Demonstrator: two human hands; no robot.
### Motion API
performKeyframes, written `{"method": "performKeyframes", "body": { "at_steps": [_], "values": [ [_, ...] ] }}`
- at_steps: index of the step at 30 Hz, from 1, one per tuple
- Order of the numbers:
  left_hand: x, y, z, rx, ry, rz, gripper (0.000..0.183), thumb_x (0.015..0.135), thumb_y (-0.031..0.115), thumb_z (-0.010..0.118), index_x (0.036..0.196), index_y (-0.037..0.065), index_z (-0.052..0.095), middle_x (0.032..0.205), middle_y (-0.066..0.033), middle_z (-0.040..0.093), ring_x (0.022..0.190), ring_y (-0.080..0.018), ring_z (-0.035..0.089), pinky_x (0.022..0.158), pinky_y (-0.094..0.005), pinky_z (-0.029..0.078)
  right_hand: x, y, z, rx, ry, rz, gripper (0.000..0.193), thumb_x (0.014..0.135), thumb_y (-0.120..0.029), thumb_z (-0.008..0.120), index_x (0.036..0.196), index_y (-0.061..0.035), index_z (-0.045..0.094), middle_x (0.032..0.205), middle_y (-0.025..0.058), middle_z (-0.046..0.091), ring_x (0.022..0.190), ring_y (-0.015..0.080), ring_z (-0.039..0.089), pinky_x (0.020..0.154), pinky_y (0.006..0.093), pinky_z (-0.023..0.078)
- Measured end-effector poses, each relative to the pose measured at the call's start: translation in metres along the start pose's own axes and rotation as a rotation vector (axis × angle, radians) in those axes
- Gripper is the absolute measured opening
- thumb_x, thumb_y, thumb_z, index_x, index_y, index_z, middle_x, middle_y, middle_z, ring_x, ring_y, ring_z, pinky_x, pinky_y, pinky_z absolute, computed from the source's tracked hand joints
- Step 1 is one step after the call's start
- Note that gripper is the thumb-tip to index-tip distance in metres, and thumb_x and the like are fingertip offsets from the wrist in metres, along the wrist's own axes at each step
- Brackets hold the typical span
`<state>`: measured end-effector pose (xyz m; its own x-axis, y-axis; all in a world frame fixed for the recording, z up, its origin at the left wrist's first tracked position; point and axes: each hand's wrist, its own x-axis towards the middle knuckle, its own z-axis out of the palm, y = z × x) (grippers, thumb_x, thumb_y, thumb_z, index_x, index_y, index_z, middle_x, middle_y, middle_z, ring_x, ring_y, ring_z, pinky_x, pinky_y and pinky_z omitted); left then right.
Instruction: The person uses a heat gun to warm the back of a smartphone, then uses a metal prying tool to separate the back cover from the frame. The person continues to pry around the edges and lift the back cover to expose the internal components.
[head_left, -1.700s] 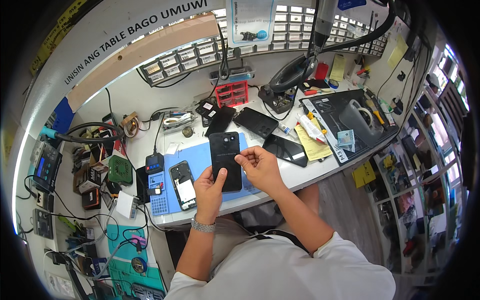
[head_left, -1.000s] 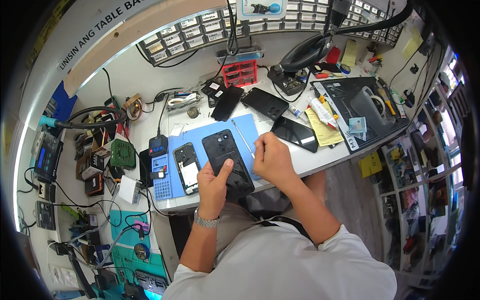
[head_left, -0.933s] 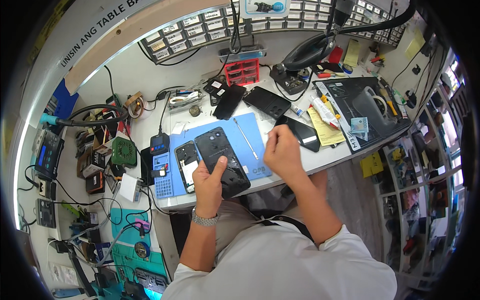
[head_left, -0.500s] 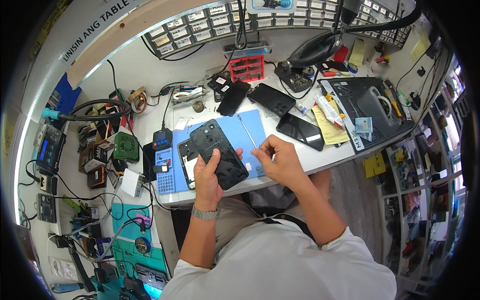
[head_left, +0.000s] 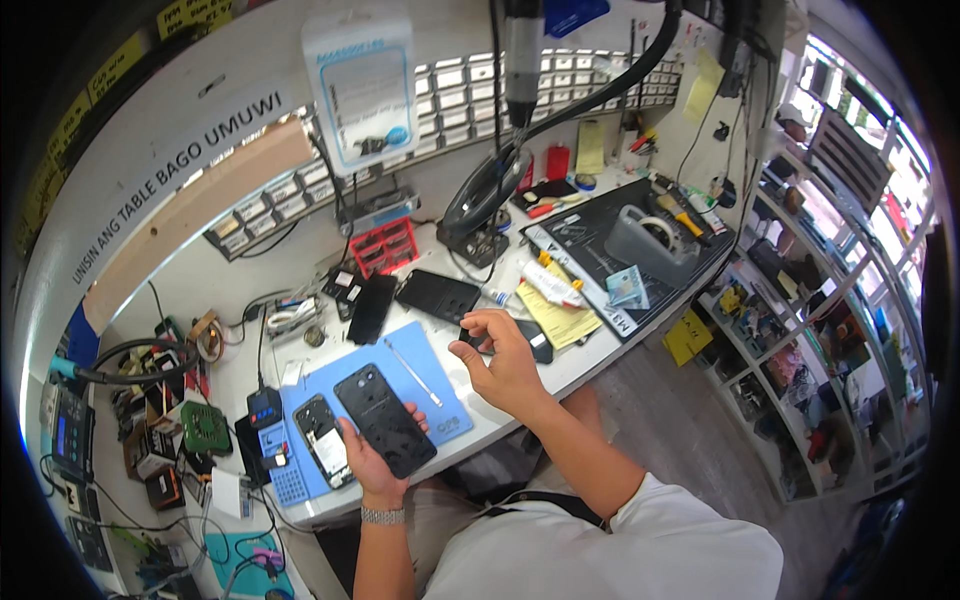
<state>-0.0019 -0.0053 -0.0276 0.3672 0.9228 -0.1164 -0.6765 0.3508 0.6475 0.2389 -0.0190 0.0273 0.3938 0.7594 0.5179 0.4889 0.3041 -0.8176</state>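
My left hand [head_left: 370, 470] grips a black phone back cover [head_left: 385, 420] by its lower edges, thumb on one side and fingertips on the other. Camera openings show at its top, and glossy patches mark its surface. Beside it on the blue mat [head_left: 450, 408] lies an opened phone [head_left: 322, 440] with a white battery area. A thin metal pry tool [head_left: 412, 372] rests on the mat to the right. My right hand [head_left: 505, 368] is raised over the table, fingers curved and thumb apart, with nothing visible in it. It partly covers a dark phone [head_left: 535, 342].
Two dark phones [head_left: 372, 310] [head_left: 438, 295] lie behind the mat. A red drawer box [head_left: 385, 246] stands at the back. Yellow paper [head_left: 562, 318], a black mat [head_left: 590, 235] and a tape dispenser [head_left: 650, 245] are at right. A magnifier lamp [head_left: 485, 190] hangs above; cables crowd the left.
My right hand has left the pry tool on the mat and moved up and right toward the dark phone. The view has turned rightward. My left hand still holds the cover.
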Motion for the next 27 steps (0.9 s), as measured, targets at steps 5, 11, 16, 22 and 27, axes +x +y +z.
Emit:
{"method": "performKeyframes", "body": {
  "at_steps": [5,11,16,22,27],
  "values": [
    [0.004,-0.007,-0.004,-0.027,0.014,0.034,0.085,0.112,0.071,0.028,0.131,-0.003,0.066,0.115,-0.0225,0.075,0.099,-0.0413,0.075,0.090,-0.0580,0.062,0.050,-0.026,-0.054,-0.081,0.261,-0.274,0.029,0.101,-0.020,0.081,0.122,-0.0058,0.069,0.142,0.0190,0.056,0.126,0.0300,0.059,0.088,0.0357,0.054],
    [0.002,-0.009,-0.007,-0.064,0.067,0.024,0.085,0.110,0.073,0.029,0.129,-0.002,0.065,0.107,-0.0221,0.073,0.090,-0.0373,0.071,0.083,-0.0538,0.060,0.166,-0.069,-0.091,0.220,0.395,-0.380,0.035,0.105,-0.019,0.077,0.131,-0.0003,0.062,0.130,0.0161,0.064,0.114,0.0196,0.066,0.093,0.0317,0.055],
    [0.000,-0.008,-0.009,-0.094,0.080,0.007,0.088,0.110,0.073,0.028,0.126,-0.006,0.064,0.105,-0.0237,0.073,0.088,-0.0388,0.072,0.081,-0.0547,0.061,0.223,-0.110,-0.094,0.242,0.230,-0.221,0.048,0.107,-0.020,0.077,0.143,0.0007,0.053,0.116,0.0070,0.070,0.101,0.0104,0.065,0.089,0.0250,0.054],
    [0.006,-0.012,-0.030,-0.045,0.001,-0.015,0.083,0.112,0.068,0.032,0.139,-0.002,0.065,0.117,-0.0221,0.077,0.102,-0.0399,0.074,0.095,-0.0541,0.060,0.201,-0.145,-0.096,0.025,0.330,-0.316,0.043,0.109,-0.027,0.075,0.137,0.0022,0.062,0.092,-0.0017,0.063,0.079,0.0043,0.052,0.070,0.0231,0.044],
    [0.012,-0.015,-0.039,-0.072,-0.024,-0.021,0.081,0.112,0.067,0.033,0.138,-0.004,0.065,0.115,-0.0224,0.076,0.100,-0.0394,0.074,0.093,-0.0538,0.061,0.206,-0.177,-0.108,0.011,0.336,-0.322,0.043,0.110,-0.031,0.073,0.136,0.0007,0.065,0.089,-0.0034,0.061,0.073,0.0038,0.048,0.064,0.0236,0.041]
  ]
}}
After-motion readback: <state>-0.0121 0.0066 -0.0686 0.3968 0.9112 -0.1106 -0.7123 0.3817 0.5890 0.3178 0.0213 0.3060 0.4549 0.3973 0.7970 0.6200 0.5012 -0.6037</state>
